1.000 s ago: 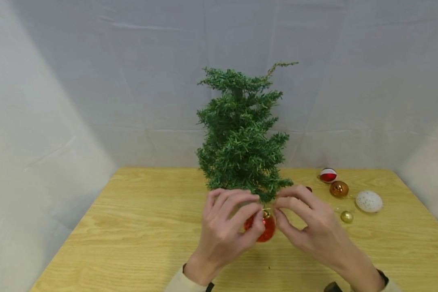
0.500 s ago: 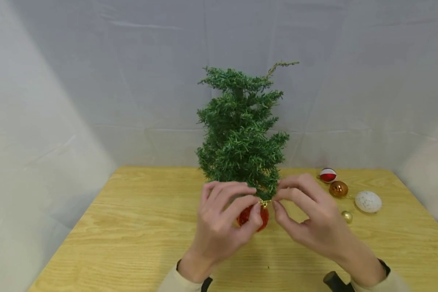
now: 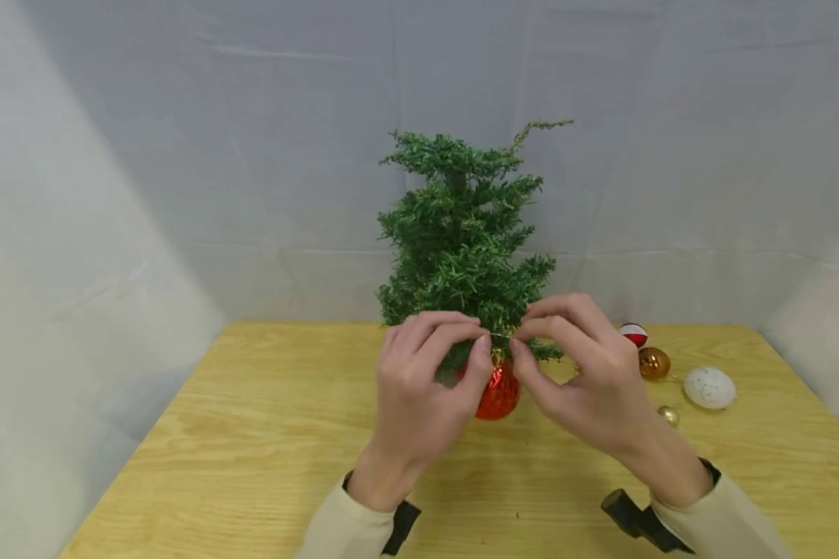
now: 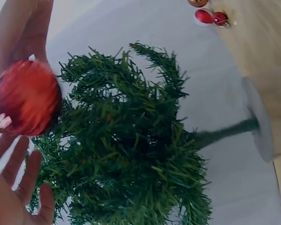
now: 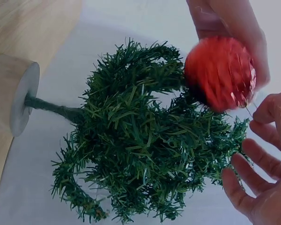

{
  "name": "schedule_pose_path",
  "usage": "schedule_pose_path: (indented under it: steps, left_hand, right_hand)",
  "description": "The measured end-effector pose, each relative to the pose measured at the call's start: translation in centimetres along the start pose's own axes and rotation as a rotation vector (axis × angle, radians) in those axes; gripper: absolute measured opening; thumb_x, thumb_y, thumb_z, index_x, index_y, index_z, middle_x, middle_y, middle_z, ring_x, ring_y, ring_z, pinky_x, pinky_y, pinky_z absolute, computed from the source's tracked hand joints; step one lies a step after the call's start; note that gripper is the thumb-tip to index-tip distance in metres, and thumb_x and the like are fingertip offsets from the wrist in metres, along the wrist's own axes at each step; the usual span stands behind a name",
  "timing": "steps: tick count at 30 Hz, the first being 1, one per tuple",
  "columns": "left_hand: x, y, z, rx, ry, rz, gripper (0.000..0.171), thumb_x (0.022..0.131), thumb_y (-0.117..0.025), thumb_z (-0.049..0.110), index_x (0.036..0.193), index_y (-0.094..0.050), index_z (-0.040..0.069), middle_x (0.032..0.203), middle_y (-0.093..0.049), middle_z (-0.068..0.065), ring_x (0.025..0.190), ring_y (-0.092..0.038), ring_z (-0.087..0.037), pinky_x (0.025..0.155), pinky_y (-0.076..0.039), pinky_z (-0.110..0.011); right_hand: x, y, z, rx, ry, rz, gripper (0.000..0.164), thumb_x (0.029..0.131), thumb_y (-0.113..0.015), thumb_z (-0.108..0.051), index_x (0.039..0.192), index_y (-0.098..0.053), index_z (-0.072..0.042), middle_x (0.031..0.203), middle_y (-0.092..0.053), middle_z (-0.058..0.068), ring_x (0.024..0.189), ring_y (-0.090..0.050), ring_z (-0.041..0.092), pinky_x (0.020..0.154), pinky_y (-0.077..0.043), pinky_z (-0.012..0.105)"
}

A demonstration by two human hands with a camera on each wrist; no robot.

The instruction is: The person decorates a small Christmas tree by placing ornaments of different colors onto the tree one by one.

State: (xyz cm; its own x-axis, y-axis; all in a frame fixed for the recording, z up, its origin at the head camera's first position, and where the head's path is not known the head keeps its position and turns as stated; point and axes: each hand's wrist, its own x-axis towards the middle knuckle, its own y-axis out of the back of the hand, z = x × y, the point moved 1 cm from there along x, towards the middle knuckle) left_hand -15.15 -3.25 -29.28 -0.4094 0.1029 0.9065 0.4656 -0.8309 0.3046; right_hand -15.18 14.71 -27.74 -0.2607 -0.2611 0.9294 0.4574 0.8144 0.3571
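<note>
A shiny red bauble hangs by a thin string between my two hands, in front of the small green Christmas tree. My left hand pinches one side of the string between thumb and index finger. On the other side, thumb and index finger of my right hand pinch it too, so it stretches taut above the gold cap. In the right wrist view the bauble shows its ridged surface, with the string running to the right fingertips. The bauble covers part of the hands in the left wrist view.
On the table's right lie a red-and-white bauble, a copper bauble, a speckled white egg-shaped ornament and a small gold ball. The tree stands on a round wooden base. A grey-white cloth hangs behind the table.
Both hands have risen and moved toward the tree, lifting the red bauble with them. Its string now shows stretched between the fingertips.
</note>
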Motion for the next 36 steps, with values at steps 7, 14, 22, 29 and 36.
schedule_pose_path:
  steps: [7,14,22,29,36]
  left_hand:
    - [0.9,-0.4,0.6,0.048,0.195,-0.050,0.011,0.098,-0.067,0.022,0.095,-0.076,0.015,0.100,-0.074,0.000,0.095,-0.069,-0.017,0.086,-0.054,-0.040]
    - [1.4,-0.8,0.8,0.140,0.274,-0.066,0.012,0.097,-0.067,0.023,0.094,-0.077,0.017,0.095,-0.074,0.001,0.086,-0.068,-0.016,0.075,-0.049,-0.038]
    - [1.8,-1.3,0.8,0.242,0.261,-0.049,0.013,0.096,-0.066,0.024,0.092,-0.077,0.018,0.093,-0.076,0.000,0.084,-0.071,-0.019,0.078,-0.052,-0.045]
    - [1.7,-1.6,0.8,0.333,0.214,-0.049,0.014,0.097,-0.066,0.025,0.093,-0.078,0.018,0.093,-0.077,0.000,0.080,-0.071,-0.020,0.076,-0.052,-0.045]
    - [1.4,-1.7,1.1,0.431,0.151,-0.059,0.015,0.097,-0.067,0.027,0.094,-0.079,0.020,0.093,-0.076,0.001,0.080,-0.071,-0.021,0.080,-0.052,-0.045]
  right_hand:
    - [0.5,-0.6,0.8,-0.039,-0.107,-0.013,0.016,0.094,-0.064,-0.016,0.085,-0.072,-0.004,0.094,-0.066,0.012,0.082,-0.063,0.022,0.069,-0.050,0.027]
    - [0.7,-1.1,0.9,-0.057,-0.193,-0.001,0.006,0.083,-0.074,-0.001,0.085,-0.073,-0.007,0.099,-0.067,0.011,0.086,-0.061,0.023,0.070,-0.047,0.027]
    - [1.2,-1.4,0.8,-0.144,-0.267,-0.017,0.004,0.085,-0.073,-0.003,0.085,-0.074,-0.007,0.101,-0.065,0.014,0.091,-0.058,0.030,0.069,-0.045,0.038]
    - [1.3,-1.4,0.8,-0.179,-0.317,-0.053,0.003,0.084,-0.075,-0.003,0.086,-0.074,-0.003,0.098,-0.060,0.018,0.092,-0.054,0.036,0.072,-0.042,0.042]
    - [1.0,-1.1,0.6,-0.224,-0.353,-0.150,0.005,0.086,-0.075,-0.006,0.082,-0.073,-0.005,0.098,-0.056,0.017,0.091,-0.050,0.035,0.072,-0.039,0.042]
